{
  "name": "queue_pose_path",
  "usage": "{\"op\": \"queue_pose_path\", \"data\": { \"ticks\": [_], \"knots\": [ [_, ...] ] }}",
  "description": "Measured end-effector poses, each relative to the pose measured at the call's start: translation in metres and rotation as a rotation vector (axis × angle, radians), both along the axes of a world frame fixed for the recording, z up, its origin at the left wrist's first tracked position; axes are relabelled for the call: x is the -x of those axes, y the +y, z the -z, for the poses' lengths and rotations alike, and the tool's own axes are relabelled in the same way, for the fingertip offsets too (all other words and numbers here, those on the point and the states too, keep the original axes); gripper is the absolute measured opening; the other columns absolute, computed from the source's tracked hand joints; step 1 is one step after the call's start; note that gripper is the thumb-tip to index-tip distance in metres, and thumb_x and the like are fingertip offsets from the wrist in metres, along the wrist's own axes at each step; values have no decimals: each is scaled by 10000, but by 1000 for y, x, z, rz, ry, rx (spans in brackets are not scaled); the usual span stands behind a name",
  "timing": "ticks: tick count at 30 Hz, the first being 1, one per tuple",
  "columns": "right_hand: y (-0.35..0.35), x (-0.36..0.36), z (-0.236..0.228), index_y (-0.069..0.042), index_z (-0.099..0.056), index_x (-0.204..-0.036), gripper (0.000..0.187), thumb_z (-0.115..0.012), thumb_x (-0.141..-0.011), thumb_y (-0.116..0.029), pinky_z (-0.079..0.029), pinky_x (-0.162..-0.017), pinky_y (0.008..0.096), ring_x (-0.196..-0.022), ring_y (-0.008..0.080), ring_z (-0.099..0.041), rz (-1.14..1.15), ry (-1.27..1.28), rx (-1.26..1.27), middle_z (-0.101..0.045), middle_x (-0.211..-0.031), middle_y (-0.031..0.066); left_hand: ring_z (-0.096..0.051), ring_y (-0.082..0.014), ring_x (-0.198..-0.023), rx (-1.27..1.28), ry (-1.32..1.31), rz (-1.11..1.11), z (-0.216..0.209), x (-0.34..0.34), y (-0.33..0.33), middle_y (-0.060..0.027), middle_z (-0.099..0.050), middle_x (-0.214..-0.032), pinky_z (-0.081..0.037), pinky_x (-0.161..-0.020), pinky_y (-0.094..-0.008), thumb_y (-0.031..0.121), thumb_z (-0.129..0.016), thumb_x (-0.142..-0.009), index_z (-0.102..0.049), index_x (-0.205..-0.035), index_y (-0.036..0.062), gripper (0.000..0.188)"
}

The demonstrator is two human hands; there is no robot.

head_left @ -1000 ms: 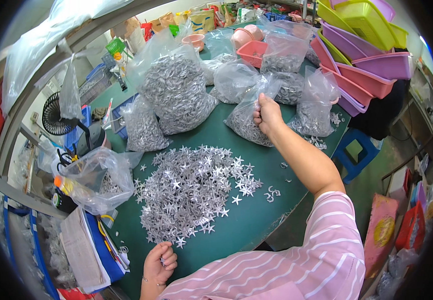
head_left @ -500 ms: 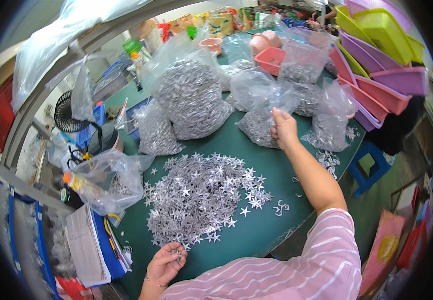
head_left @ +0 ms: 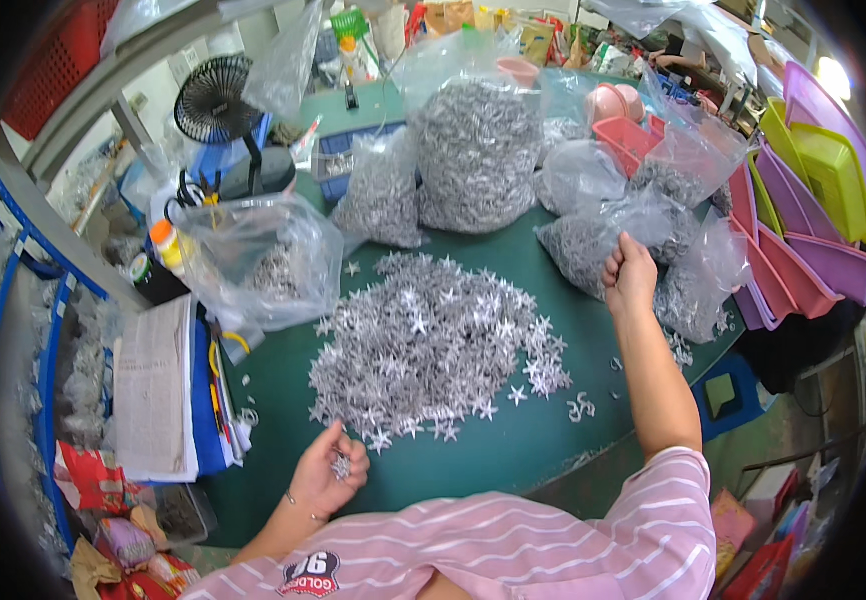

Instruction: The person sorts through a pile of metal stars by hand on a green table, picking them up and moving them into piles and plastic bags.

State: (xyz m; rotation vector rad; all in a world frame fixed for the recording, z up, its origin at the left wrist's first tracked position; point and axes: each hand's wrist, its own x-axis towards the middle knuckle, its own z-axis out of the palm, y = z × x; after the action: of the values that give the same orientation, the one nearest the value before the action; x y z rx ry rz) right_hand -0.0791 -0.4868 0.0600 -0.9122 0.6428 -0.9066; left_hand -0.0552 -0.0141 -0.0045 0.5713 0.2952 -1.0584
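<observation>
My left hand (head_left: 329, 474), at the near edge of the green table, is curled around a small cluster of silver star-shaped pieces (head_left: 340, 464). Just beyond it spreads a heap of the same silver stars (head_left: 418, 350), with a few scattered at its right edge. Reaching to the right, my right hand (head_left: 632, 274) has its fingers closed against a clear plastic bag (head_left: 578, 250) of grey metallic pieces. It appears to pinch the bag's film, though the fingertips are partly hidden.
Behind the heap stand a large filled bag (head_left: 480, 155) and a smaller one (head_left: 381, 195). An open plastic bag (head_left: 273, 265), papers (head_left: 156, 390) and a black fan (head_left: 216, 100) are at left. Stacked colored baskets (head_left: 803, 220) and a blue stool (head_left: 728, 395) stand right.
The whole view has shifted, so the table's things appear farther right. My left hand has turned, showing the stars in its fingers more plainly. My right hand remains at the same bag.
</observation>
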Motion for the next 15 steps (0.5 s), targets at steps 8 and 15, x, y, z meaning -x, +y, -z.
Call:
{"op": "queue_pose_path", "data": {
  "ticks": [8, 15],
  "knots": [
    [90, 6, -72, -45, -530, -1142, 219, -534, -948, -146, -266, -406, 224, -515, 92, -371, -347, -252, 13, -413, -683, -3, -595, -198, -779, -15, -35, -56, 2, 11, 5, -135, -615, -925, -503, -640, -291, 22, -525, -886, -564, -1050, -3, 171],
    [169, 16, -16, -50, -565, -838, 190, -585, -928, -217, -346, -417, 200, -622, 100, -498, -816, -63, -336, -542, -812, 47, -588, -195, -800, -60, -33, -125, -11, 16, 12, -124, -584, -969, -505, -620, -274, -33, -515, -784, -566, -966, 13, 195]
  ]
}}
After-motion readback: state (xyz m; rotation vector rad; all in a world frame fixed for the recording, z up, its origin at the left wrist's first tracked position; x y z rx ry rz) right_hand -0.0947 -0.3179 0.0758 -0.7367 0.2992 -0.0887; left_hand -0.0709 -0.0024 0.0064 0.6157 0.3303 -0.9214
